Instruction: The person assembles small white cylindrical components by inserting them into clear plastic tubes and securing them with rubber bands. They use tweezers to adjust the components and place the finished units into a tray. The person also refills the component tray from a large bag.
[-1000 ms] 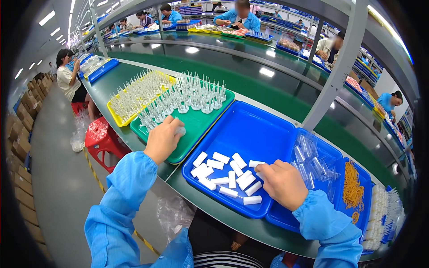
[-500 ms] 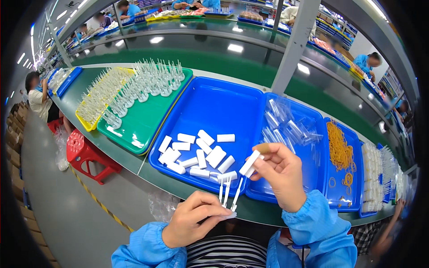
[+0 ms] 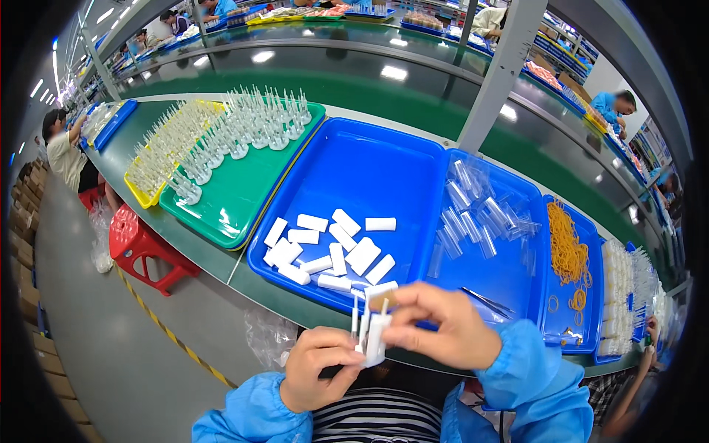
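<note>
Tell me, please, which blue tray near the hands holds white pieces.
The large blue tray, beside the green tray, holds white pieces; its right neighbour holds clear tubes, and the narrow one beyond, orange rubber bands.

No words, labels or brands can be read anywhere in view; no numbers or signs are legible either.

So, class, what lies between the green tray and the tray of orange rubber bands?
In the head view, two things: a blue tray with white pieces, then a second blue tray with clear tubes.
</note>
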`<state>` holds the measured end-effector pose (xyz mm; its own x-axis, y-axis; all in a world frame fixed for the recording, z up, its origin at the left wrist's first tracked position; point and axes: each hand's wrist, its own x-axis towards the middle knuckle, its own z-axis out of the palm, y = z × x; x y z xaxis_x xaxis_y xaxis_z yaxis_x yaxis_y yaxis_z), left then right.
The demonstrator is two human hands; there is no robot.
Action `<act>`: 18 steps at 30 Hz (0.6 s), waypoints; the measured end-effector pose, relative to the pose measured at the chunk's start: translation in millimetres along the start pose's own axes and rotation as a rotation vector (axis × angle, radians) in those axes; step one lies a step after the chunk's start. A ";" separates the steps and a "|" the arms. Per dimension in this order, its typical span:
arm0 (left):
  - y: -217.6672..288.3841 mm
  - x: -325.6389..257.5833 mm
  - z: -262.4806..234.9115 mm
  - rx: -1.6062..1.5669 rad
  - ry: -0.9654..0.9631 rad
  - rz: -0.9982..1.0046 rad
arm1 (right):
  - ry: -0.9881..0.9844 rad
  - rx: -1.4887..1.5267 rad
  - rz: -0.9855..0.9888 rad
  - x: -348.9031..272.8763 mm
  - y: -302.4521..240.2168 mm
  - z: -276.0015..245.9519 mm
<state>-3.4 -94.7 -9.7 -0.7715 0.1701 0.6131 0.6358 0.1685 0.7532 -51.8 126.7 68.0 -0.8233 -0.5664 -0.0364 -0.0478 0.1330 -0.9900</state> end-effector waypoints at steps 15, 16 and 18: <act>-0.2 9.6 -3.3 0.153 0.021 -0.034 | -0.001 -1.615 -0.308 134.4 39.6 -40.0; 0.9 10.6 -3.3 0.150 0.019 -0.028 | 0.082 -1.415 -0.253 130.8 37.8 -42.2; 0.3 12.4 -3.1 0.148 -0.001 -0.007 | 0.229 -1.007 -0.138 121.6 27.6 -43.2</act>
<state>-12.9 -95.6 -1.1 -0.7762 0.1696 0.6073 0.6269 0.3109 0.7144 -177.7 96.6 42.2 -0.8573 -0.4747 0.1991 -0.5130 0.7554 -0.4077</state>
